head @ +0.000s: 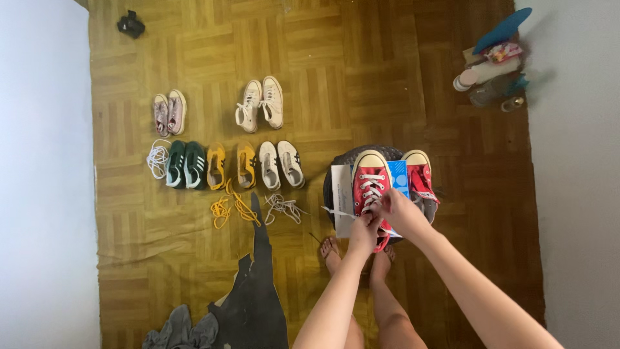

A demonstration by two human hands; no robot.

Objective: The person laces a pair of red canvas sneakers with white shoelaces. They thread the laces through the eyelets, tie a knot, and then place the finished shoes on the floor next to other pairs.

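Head view: we look straight down at a parquet-patterned floor. Our left hand and right hand meet over the left red shoe, each pinching its white lace near the lower eyelets. A loose lace end trails off to the left of the shoe. This shoe rests on a blue-and-white sheet laid on a dark round stool, and the other red shoe lies just beside it on the right, its tongue folded open. Our bare feet stand below the stool. To the left, well apart, pairs sit in rows: pink and cream above; green, yellow and white below. Loose laces lie by them, white, yellow and pale. A dark torn patch and grey cloth mark the lower floor. Bottles and a blue insole stand at upper right.
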